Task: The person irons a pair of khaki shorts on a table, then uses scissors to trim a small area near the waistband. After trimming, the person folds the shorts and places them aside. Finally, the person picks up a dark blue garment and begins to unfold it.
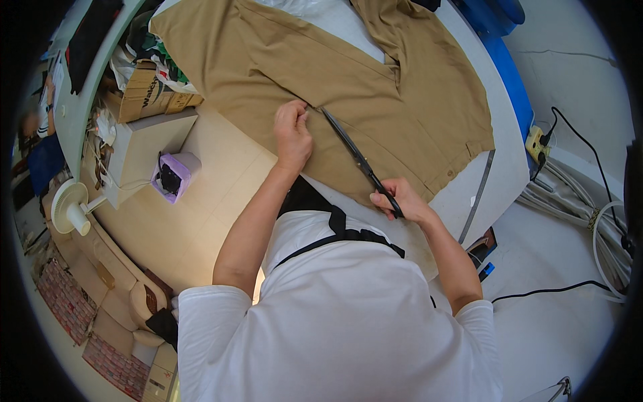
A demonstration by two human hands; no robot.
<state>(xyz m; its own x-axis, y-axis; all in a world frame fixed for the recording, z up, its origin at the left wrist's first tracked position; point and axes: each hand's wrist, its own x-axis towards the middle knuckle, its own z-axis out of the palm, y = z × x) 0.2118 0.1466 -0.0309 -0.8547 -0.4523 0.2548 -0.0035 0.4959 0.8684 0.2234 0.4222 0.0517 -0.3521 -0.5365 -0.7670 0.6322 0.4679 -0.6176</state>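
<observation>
A pair of tan trousers (pixel 346 90) lies spread over a white table (pixel 502 166), with the buttoned waistband (pixel 447 171) towards the right. My left hand (pixel 295 135) pinches the cloth near a dark seam or fold on the trousers. In my right hand (pixel 404 198) are long dark scissors (pixel 351 145), gripped at the handles. Their blades look together and slant up and left across the cloth. The tip rests just right of my left fingertips. Whether the blades have cloth between them cannot be told.
A metal strip (pixel 477 196) lies along the table's right side. Right of it are a power strip (pixel 537 143) and cables. At left stand a purple-lined bin (pixel 188 168), a cardboard box (pixel 140 95) with cloth and a white fan (pixel 70 206). Another person (pixel 47 113) sits at far left.
</observation>
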